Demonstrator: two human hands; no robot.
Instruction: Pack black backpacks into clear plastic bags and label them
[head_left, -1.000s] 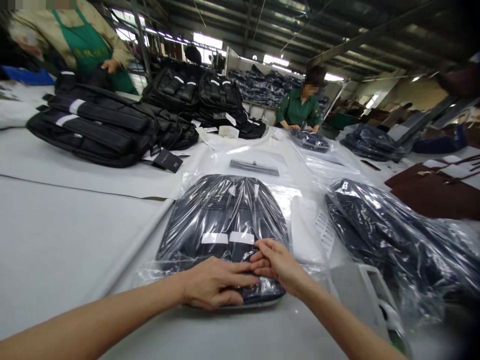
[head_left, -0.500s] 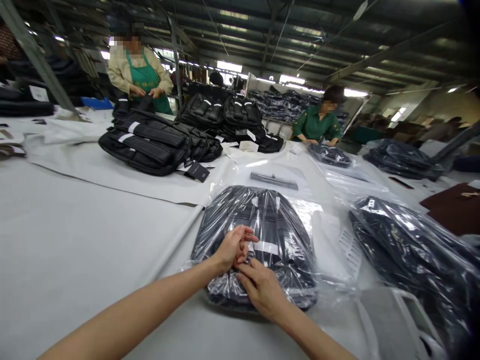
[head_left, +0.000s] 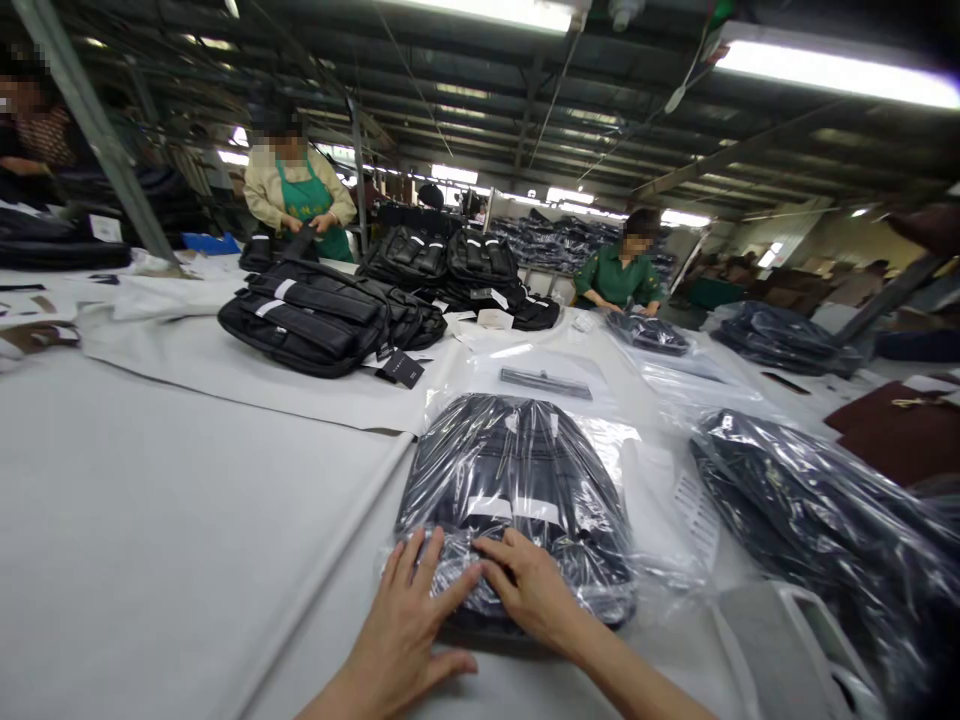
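Observation:
A black backpack [head_left: 517, 450] lies on the table in front of me, inside a clear plastic bag [head_left: 439, 470]. Two pale strips run across its straps. My left hand [head_left: 405, 615] rests on the near left part of the plastic with its fingers stretched out and spread, holding nothing. Beside it, my right hand [head_left: 536, 590] has its thumb and index finger pinched on the plastic near the middle of the bag's near end. The thumb of my left hand is close to those fingertips.
Several black backpacks [head_left: 315, 315] lie further back, one with a dark hang tag [head_left: 401, 369]. More plastic-wrapped bags [head_left: 810, 490] are at right, by a grey-white device [head_left: 817, 640]. Two co-workers, one in a green apron [head_left: 307, 200], one in a green top [head_left: 619, 275], handle bags across the table.
My left hand has moved down and left from beside my right fingertips and spread out on the plastic. My right hand stays in nearly the same place. The view has tilted up slightly.

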